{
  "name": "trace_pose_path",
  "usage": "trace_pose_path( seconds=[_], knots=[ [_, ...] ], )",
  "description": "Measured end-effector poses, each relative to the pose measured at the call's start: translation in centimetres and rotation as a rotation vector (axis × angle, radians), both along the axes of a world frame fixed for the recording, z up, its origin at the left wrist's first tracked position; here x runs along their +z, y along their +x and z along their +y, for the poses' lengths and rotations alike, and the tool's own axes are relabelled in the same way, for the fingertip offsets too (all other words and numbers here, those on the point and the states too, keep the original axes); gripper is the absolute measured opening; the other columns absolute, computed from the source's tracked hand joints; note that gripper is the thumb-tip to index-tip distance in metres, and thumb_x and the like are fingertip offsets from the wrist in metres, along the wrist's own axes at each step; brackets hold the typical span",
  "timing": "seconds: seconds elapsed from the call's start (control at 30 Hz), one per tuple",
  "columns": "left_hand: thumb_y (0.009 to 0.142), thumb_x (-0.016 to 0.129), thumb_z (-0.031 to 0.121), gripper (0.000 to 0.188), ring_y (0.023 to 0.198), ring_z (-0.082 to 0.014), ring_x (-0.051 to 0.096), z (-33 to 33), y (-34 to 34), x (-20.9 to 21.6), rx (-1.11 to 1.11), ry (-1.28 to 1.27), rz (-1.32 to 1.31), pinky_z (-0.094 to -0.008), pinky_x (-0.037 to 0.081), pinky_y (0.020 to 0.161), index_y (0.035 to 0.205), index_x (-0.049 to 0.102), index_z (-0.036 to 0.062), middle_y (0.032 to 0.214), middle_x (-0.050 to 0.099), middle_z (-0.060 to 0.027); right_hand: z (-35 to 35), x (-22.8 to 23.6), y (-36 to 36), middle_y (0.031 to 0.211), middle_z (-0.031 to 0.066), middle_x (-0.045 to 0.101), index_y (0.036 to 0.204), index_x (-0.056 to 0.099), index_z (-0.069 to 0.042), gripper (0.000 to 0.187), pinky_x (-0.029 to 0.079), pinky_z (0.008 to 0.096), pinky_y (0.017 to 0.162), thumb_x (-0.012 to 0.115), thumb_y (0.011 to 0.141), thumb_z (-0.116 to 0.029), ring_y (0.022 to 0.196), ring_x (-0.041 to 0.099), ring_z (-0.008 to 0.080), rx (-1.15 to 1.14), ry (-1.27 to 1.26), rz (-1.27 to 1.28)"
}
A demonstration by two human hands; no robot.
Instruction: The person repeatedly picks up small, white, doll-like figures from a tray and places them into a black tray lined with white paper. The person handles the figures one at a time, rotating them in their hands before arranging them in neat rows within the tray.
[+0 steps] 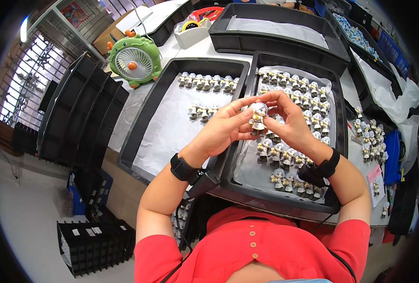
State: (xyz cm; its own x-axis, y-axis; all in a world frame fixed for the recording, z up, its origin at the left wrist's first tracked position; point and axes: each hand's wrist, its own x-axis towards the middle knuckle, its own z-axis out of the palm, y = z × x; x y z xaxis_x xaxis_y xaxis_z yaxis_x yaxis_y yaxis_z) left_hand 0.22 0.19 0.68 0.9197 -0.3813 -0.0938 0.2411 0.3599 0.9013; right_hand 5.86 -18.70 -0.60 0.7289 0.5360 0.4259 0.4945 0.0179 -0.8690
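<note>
White-haired figurine (258, 118), apparently plastic, one piece: held upright at the centre of our clock, raised above the right tray (278, 197) near its left wall.

Left hand (223, 126): thumb and fingers closed on the figurine from 9 o'clock.

Right hand (292, 121): thumb and fingers closed on it from 3 o'clock. We take the double fingertip hold as a way to steady so small a piece while leaving its front in our sight.

Right tray, black: under the hands. Contents: rows of like figures (308, 99), seen from 12 round to 5 o'clock, on pale paper that we suppose guards their surfaces.

Left tray (148, 111), black: at 9 o'clock, set alongside the other, probably so that we reach both without stepping. Contents: a far row (207, 82) at 10 o'clock and a shorter row (204, 112) past 9, spaced apart, perhaps for easy counting.

Loose cluster (372, 137) of like figures: on the table, just past 3 o'clock.

Green fan (133, 61): near 10 o'clock, grille toward us, presumably for cooling.

Large tray (275, 44), black, paper-lined: between 12 and 1 o'clock.

Black crate (96, 247): below, near 8 o'clock, on the floor, likely to spare table room.
</note>
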Motion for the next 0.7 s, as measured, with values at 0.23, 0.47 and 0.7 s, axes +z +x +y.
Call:
trace_pose_path(
  seconds=[0.23, 0.47, 0.7],
  knots=[
    [0.095, 0.053, 0.025, 0.043, 0.095, -0.0119, 0.059, -0.34, -0.18, 0.09, 0.058, -0.015, -0.047, -0.031, 0.05, 0.083, 0.133, 0.042, 0.0094, 0.11, 0.057, -0.0024, -0.01, 0.2, -0.03, 0.103, 0.0049, 0.061, 0.109, 0.055, -0.006, 0.03, 0.05, 0.0304, 0.08, 0.061, 0.08, 0.002, 0.094, 0.059, 0.0171, 0.011, 0.057, -0.065],
    [0.092, 0.059, 0.026, 0.041, 0.088, -0.0057, 0.055, -0.71, -0.49, 0.5, 0.136, 0.104, -0.077, -0.0231, 0.047, 0.077, 0.128, 0.047, 0.0105, 0.101, 0.057, 0.0025, -0.07, 0.05, 0.1, 0.103, 0.0052, 0.062, 0.109, 0.056, -0.006, 0.032, 0.05, 0.0294, 0.079, 0.063, 0.078, 0.002, 0.091, 0.06, 0.0166, -0.002, 0.014, -0.166],
    [0.09, 0.062, 0.027, 0.047, 0.09, -0.0048, 0.053, -0.97, -0.58, 0.62, 0.141, 0.16, -0.128, -0.0206, 0.045, 0.072, 0.13, 0.045, 0.01, 0.104, 0.057, 0.0011, -0.23, 0.44, -0.1, 0.102, 0.0059, 0.063, 0.108, 0.057, -0.005, 0.034, 0.05, 0.0297, 0.078, 0.064, 0.075, 0.003, 0.09, 0.06, 0.0174, -0.026, -0.01, -0.244]
  ],
)
